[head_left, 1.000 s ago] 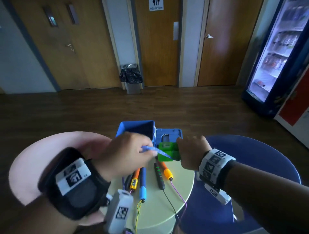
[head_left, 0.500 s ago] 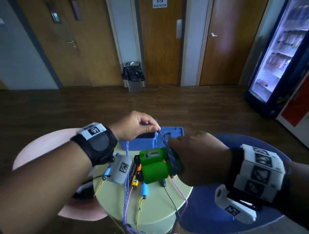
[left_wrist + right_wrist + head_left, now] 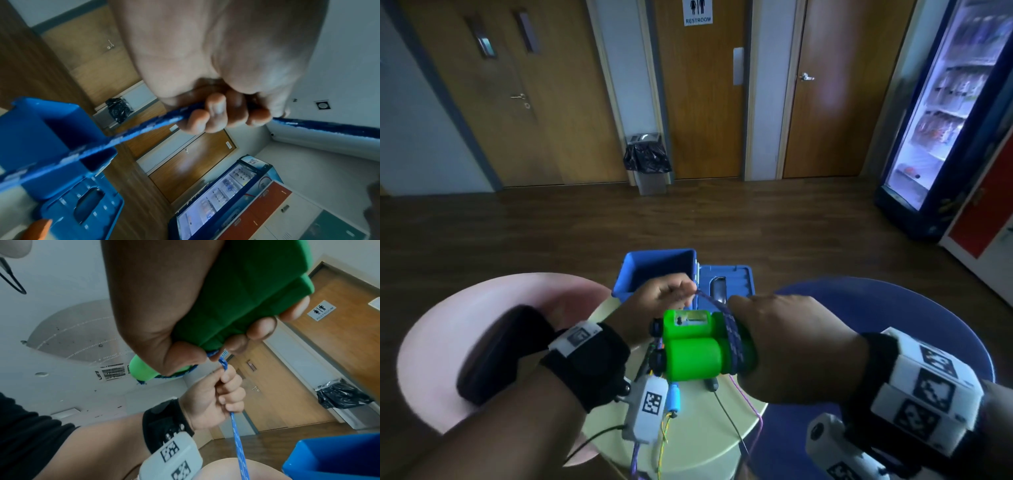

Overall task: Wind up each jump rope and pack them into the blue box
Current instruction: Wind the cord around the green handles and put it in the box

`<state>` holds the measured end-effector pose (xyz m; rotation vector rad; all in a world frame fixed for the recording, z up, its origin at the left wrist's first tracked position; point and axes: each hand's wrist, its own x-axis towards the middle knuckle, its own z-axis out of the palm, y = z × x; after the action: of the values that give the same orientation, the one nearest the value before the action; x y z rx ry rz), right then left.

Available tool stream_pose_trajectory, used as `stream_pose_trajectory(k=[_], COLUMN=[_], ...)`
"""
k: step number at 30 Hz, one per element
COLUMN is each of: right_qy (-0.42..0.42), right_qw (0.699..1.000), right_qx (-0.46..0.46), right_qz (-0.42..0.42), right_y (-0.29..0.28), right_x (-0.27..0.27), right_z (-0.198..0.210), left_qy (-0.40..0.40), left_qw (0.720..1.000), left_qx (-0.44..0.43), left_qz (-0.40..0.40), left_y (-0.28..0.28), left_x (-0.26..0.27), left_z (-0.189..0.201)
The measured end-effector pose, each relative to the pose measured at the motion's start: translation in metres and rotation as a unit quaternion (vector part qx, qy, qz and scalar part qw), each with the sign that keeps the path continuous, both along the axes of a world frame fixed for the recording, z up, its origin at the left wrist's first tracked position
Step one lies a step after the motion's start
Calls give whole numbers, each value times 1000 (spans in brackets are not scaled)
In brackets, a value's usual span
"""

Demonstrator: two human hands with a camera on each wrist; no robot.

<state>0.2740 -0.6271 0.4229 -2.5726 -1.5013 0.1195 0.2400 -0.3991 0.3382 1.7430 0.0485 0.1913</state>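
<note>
Now lowered from its raised pull to just near of the blue box (image 3: 654, 270), left hand (image 3: 661, 301) pinching the blue cord (image 3: 732, 339), another turn lying on the green handles (image 3: 691, 346) clenched in the right hand (image 3: 787, 346), winding unfinished.

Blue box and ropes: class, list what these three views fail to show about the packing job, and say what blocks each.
- Blue box floor: head view, dark, partly behind the left hand; contents unclear.
- Green handles, far ends: head view, inside the right hand.
- Blue rope: left wrist view, motion-blurred.
- Other ropes' handles: head view, mostly under the hands.
- Cords' ends: head view, cut off by bottom edge.
</note>
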Motion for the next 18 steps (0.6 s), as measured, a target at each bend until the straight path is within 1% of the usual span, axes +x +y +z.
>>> stream_pose_trajectory(k=[3, 7, 9, 15, 17, 18], right_qy=[-3, -2, -1, -22, -33, -40], right_qw=[1000, 1000, 1000, 999, 999, 999], right_qx=[-3, -13, -8, 2, 8, 15], right_qz=[13, 24, 25, 41, 40, 33], right_y=[2, 3, 3, 4, 4, 4], right_x=[-3, -6, -4, -4, -5, -4], right_z=[1, 0, 2, 6, 8, 10], left_qy=[5, -10, -19, -34, -24, -6], left_qw=[1000, 994, 992, 991, 988, 987], left_qx=[16, 99, 119, 127, 150, 163], left_qz=[-7, -40, -48, -26, -12, -2], left_y=[8, 13, 15, 16, 14, 10], left_x=[4, 8, 12, 19, 22, 23], left_z=[23, 47, 53, 54, 47, 43])
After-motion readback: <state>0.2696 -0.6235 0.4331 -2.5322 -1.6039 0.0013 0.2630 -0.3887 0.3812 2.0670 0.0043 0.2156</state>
